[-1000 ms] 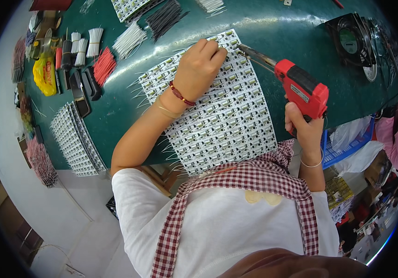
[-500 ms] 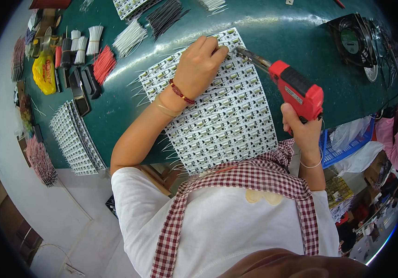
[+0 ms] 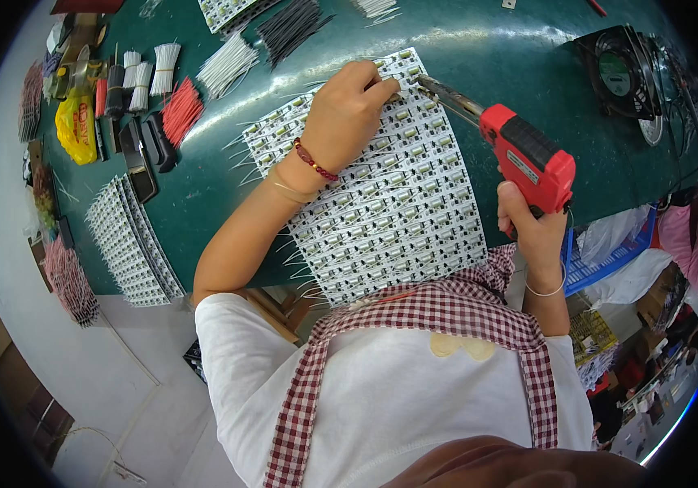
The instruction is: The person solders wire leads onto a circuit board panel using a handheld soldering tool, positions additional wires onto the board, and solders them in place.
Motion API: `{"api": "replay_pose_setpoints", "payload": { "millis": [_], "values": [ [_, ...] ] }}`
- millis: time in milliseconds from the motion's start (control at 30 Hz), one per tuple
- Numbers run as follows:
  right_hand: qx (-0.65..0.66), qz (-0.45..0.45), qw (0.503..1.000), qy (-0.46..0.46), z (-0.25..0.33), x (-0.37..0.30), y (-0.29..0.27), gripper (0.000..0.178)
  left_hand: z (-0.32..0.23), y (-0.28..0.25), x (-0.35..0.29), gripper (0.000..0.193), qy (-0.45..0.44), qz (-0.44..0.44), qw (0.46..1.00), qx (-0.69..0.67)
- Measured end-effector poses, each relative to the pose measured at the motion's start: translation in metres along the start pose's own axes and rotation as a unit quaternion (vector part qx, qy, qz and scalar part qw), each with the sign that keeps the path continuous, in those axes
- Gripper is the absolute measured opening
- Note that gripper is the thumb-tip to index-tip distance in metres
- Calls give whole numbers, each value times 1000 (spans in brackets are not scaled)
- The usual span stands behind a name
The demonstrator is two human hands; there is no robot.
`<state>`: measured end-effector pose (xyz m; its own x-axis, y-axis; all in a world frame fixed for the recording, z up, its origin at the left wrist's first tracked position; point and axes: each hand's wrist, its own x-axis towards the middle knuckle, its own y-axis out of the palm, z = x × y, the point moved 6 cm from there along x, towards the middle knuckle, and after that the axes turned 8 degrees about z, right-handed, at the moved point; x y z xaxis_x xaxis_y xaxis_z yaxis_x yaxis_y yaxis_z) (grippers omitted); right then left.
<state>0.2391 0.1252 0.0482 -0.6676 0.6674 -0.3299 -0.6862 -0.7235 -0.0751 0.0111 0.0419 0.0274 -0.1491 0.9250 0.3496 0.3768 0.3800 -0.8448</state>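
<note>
A large white panel of small circuit boards [image 3: 397,211] lies on the green table [image 3: 479,49], with thin wire leads sticking out along its left edge. My left hand [image 3: 349,114], with a red bead bracelet on the wrist, rests on the panel's far end, fingers pinched at a component near the top edge. My right hand [image 3: 532,232] grips the handle of a red soldering gun [image 3: 519,159]. The gun's metal tip points at the panel right beside my left fingertips.
Bundles of white, red and black wires [image 3: 227,61] lie at the far left of the table. A stack of wired board panels [image 3: 129,240] sits at the left edge. A black fan [image 3: 621,73] stands at the right. A blue basket [image 3: 601,260] hangs below the table's right edge.
The soldering gun's tip has edged left toward my left fingertips at the panel's far end. My left hand stays in about the same spot.
</note>
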Motion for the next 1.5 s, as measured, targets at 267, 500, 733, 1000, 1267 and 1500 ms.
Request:
{"api": "replay_pose_setpoints", "payload": {
  "millis": [267,500,733,1000,1267,1500],
  "values": [
    [-88,18,996,-15,-4,0,1,17,-2,0,1,21,14,1,1000,17],
    [31,-10,999,-22,5,-4,-2,17,-4,2,0,18,24,13,999,21],
    [44,3,999,-31,5,-4,-4,14,-9,1,1,18,41,18,998,47],
    [49,2,998,-39,4,-7,-6,12,-21,-11,4,15,6,-6,991,131],
    [57,5,998,-20,-4,-10,-8,13,-32,-6,-5,14,8,3,991,136],
    [-1,21,1000,-6,-5,-8,-2,22,-29,2,-9,16,20,23,994,106]
  ]
}}
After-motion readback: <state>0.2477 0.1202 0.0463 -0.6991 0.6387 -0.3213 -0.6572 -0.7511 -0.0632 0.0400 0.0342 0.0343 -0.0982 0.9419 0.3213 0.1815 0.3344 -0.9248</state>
